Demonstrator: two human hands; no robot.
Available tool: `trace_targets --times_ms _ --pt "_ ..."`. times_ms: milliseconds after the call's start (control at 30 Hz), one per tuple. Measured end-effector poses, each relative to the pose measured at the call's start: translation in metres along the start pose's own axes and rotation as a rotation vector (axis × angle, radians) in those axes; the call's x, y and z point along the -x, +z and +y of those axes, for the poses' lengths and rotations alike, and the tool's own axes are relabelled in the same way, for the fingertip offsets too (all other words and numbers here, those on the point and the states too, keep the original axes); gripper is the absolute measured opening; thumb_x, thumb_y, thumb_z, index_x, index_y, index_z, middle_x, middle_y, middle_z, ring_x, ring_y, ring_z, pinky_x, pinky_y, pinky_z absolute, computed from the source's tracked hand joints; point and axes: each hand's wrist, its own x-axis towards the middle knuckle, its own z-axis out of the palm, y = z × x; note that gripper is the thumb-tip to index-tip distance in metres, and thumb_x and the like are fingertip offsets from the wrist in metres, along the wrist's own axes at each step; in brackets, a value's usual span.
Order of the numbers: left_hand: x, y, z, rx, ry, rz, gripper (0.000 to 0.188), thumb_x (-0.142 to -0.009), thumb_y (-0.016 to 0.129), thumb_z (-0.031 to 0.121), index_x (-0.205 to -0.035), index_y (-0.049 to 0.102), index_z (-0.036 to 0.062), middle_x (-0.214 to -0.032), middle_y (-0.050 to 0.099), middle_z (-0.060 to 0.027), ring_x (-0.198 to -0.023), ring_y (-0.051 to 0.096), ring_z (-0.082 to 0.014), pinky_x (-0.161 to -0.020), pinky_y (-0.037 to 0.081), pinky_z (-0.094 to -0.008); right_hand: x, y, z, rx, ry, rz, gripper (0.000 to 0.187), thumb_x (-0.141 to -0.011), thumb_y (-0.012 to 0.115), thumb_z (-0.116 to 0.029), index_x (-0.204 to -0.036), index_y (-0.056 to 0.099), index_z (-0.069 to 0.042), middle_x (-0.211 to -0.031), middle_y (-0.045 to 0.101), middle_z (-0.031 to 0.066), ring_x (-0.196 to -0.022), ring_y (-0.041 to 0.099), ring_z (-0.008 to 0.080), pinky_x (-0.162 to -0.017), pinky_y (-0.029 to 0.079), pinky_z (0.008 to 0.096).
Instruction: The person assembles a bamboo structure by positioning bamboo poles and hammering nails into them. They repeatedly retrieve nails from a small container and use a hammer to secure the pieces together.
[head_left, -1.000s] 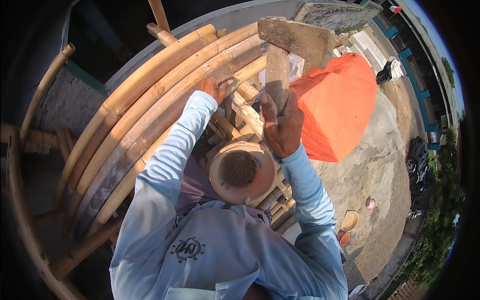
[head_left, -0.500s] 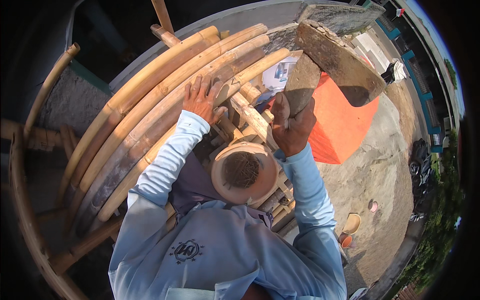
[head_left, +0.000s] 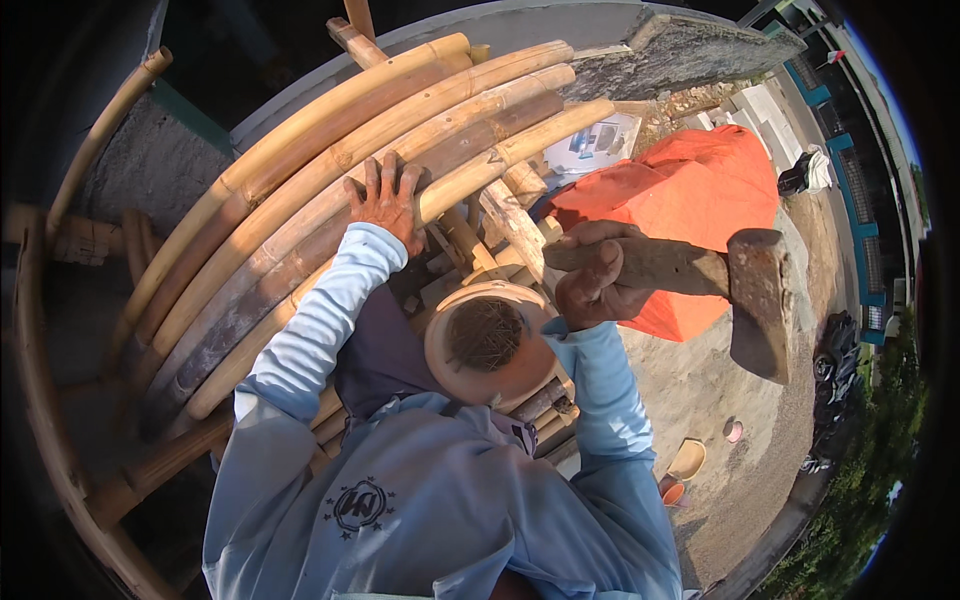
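Note:
My left hand (head_left: 388,205) rests on the row of bamboo poles, fingers spread, holding nothing. Beneath it lies a greyish bamboo pole (head_left: 335,215), beside a yellow bamboo pole (head_left: 480,180). The wooden handle (head_left: 675,266) of a hatchet (head_left: 760,300) is gripped in my right hand (head_left: 600,270). Its rusty head, with a flared blade, is in the air to the right of the hand, and the handle is roughly level. Between my forearms sits a clay-coloured bowl (head_left: 545,365) with a heap of thin nails (head_left: 484,335) in it.
Cut wood pieces (head_left: 515,220) and more bamboo lie beyond the bowl. An orange tarp (head_left: 690,180) covers something to the right, next to a grey sandy ground (head_left: 730,390). Tubs (head_left: 688,458) stand there. A low wall (head_left: 680,50) runs behind the poles, with a bamboo frame (head_left: 60,400) at left.
My right hand has turned the hatchet: its head has swung from above the hand down to the right. My left hand has shifted slightly left on the poles, still open.

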Motion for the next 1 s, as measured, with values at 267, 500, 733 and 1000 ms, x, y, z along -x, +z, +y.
trace_targets --times_ms 267,500,733,1000 --pt "-0.002 0.004 -0.007 0.003 -0.003 0.034 0.100 -0.066 0.085 0.028 -0.149 0.031 0.0182 -0.161 0.020 -0.0213 -0.148 0.018 -0.0504 -0.115 0.017 -0.0730 -0.036 -0.010 0.001 0.282 -0.091 -0.155 0.043 -0.091 0.073 -0.024 -0.117 0.056 0.005 -0.083 0.064 0.0223 -0.069 0.066 0.0392 -0.056 0.053 0.0430" --pt "-0.003 -0.006 0.013 0.015 0.004 0.000 0.104 -0.062 0.086 0.024 -0.149 0.030 0.0173 -0.162 0.020 -0.0170 -0.150 0.018 -0.0453 -0.117 0.019 -0.0689 0.038 0.011 0.075 0.545 0.203 -0.790 0.035 -0.090 0.064 -0.014 -0.112 0.050 0.009 -0.075 0.067 0.0273 -0.070 0.068 0.0450 -0.064 0.054 0.0507" --pt "0.007 -0.003 0.003 0.002 -0.036 -0.030 0.104 -0.063 0.086 0.027 -0.150 0.030 0.0181 -0.162 0.022 -0.0160 -0.151 0.017 -0.0447 -0.118 0.019 -0.0675 -0.046 -0.012 -0.002 -0.189 -0.022 -0.123 0.020 -0.097 0.065 -0.015 -0.108 0.055 0.000 -0.085 0.063 0.0218 -0.067 0.064 0.0384 -0.061 0.054 0.0382" --pt "-0.009 -0.016 0.005 0.000 -0.012 0.016 0.104 -0.063 0.087 0.029 -0.150 0.031 0.0146 -0.161 0.023 -0.0160 -0.150 0.018 -0.0431 -0.119 0.019 -0.0647 0.017 0.015 0.064 0.446 0.158 -0.595 0.035 -0.087 0.069 -0.011 -0.114 0.054 0.006 -0.078 0.068 0.0262 -0.069 0.068 0.0452 -0.060 0.053 0.0503"
